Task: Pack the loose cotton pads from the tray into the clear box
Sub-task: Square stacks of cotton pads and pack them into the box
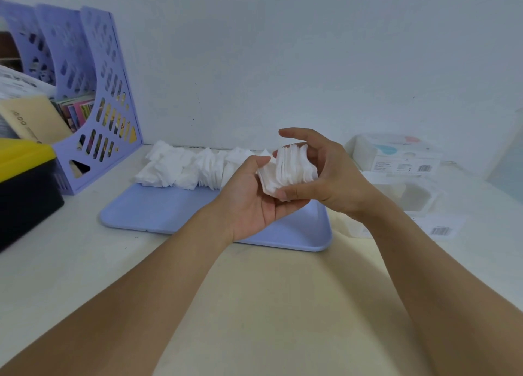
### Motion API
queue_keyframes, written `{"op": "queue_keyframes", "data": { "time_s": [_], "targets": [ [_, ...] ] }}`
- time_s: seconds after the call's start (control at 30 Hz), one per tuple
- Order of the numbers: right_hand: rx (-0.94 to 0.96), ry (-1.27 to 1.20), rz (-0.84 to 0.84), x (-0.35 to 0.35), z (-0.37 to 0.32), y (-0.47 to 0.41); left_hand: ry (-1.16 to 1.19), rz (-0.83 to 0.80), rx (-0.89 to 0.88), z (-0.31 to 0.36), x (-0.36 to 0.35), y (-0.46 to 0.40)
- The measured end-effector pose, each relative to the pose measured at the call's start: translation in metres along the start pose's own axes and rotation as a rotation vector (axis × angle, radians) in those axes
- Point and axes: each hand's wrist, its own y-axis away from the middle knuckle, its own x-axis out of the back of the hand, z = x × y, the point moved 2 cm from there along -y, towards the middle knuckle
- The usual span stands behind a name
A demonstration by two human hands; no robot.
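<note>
— What have you got there?

— A stack of cotton pads (285, 171), standing on edge between my two hands above the blue tray (169, 211). My left hand (249, 200) lies palm up under it, fingers loosely curled, cradling the near end. My right hand (319, 174) is curled round the far side, thumb on the bottom corner and forefinger arched over the top.

— And the rest?

— A long, ragged row of loose pads (192, 166) lies along the back edge of the tray. The clear box (407, 197) sits off to my right on the table, well apart from the stack; I take it to be open, though it is too pale to be sure.

— What worries you?

— The stack is uneven, its edges fanned out. If I ease my grip on the way across, I think the middle pads could slide out and scatter. If I squeeze too hard, it may bow and burst apart. It may also catch the box's rim if it goes in crooked.
</note>
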Motion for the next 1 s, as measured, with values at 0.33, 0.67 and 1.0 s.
{"op": "queue_keyframes", "data": {
  "time_s": [0.33, 0.67, 1.0],
  "targets": [
    [-0.007, 0.094, -0.05, -0.001, -0.001, 0.002, -0.158, -0.022, -0.005, 0.0, -0.001, 0.002],
    [0.008, 0.009, -0.036, 0.006, -0.002, 0.002, -0.045, -0.018, -0.031, 0.002, -0.001, 0.001],
    [0.033, -0.024, 0.025, 0.003, -0.005, 0.002, 0.01, -0.077, -0.039, 0.003, -0.002, 0.001]
  ]
}}
